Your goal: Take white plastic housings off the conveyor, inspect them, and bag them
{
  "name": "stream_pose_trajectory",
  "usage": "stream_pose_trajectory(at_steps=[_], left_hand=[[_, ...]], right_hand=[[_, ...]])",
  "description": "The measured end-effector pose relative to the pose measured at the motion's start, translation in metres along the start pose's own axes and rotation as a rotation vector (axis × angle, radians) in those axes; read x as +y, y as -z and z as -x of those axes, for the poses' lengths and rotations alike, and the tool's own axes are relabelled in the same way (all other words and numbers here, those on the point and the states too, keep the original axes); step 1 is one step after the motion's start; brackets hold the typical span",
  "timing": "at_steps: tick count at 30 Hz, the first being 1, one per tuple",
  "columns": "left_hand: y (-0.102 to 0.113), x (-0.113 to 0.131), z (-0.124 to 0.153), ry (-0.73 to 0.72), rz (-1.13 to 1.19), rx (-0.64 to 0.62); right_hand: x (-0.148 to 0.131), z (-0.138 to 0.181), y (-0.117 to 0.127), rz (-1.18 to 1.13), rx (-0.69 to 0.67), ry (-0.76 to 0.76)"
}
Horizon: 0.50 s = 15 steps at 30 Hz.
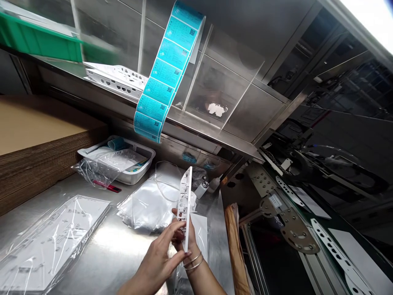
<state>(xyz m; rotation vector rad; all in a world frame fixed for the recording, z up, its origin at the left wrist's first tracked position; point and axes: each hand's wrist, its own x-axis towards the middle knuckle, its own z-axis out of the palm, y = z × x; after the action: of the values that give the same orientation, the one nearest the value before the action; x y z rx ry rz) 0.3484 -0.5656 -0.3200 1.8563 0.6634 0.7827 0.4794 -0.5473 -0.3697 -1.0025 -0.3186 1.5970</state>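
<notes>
A white plastic panel with slots and raised ribs stands nearly upright in front of me, seen almost edge-on. My left hand grips its lower part, with the thumb on the near edge and the fingers against the ribbed side. Behind the panel, my right hand, with bangles at the wrist, holds it from the other side; most of its fingers are hidden. A stack of clear plastic bags lies just beyond the hands. At the left, several similar white panels lie in clear plastic wrap.
A white tray holds papers and a blue roll, with a red cutter beside it. Flat cardboard is piled at left. A blue label strip hangs from above. Small bottles stand behind the panel. A conveyor runs at right.
</notes>
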Motion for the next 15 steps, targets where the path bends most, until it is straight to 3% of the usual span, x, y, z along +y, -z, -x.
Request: stream_pose_trajectory(at_steps=[3,5,9,12,15], left_hand=[[0.003,0.001,0.002,0.022,0.038,-0.034],[0.01,0.004,0.002,0.062,0.073,-0.049],[0.031,0.011,0.003,0.149,0.261,-0.024],[0.04,0.011,0.005,0.094,0.379,-0.041],[0.041,0.007,0.01,-0.001,0.334,-0.071]], right_hand=[[0.0,0.002,-0.002,-0.088,0.156,0.054],[-0.004,0.007,0.002,-0.072,0.164,0.146],[-0.022,0.026,0.031,0.148,0.008,0.442],[-0.038,0.035,0.055,0.31,-0.114,0.419],[-0.049,0.043,0.061,0.387,-0.119,0.401]])
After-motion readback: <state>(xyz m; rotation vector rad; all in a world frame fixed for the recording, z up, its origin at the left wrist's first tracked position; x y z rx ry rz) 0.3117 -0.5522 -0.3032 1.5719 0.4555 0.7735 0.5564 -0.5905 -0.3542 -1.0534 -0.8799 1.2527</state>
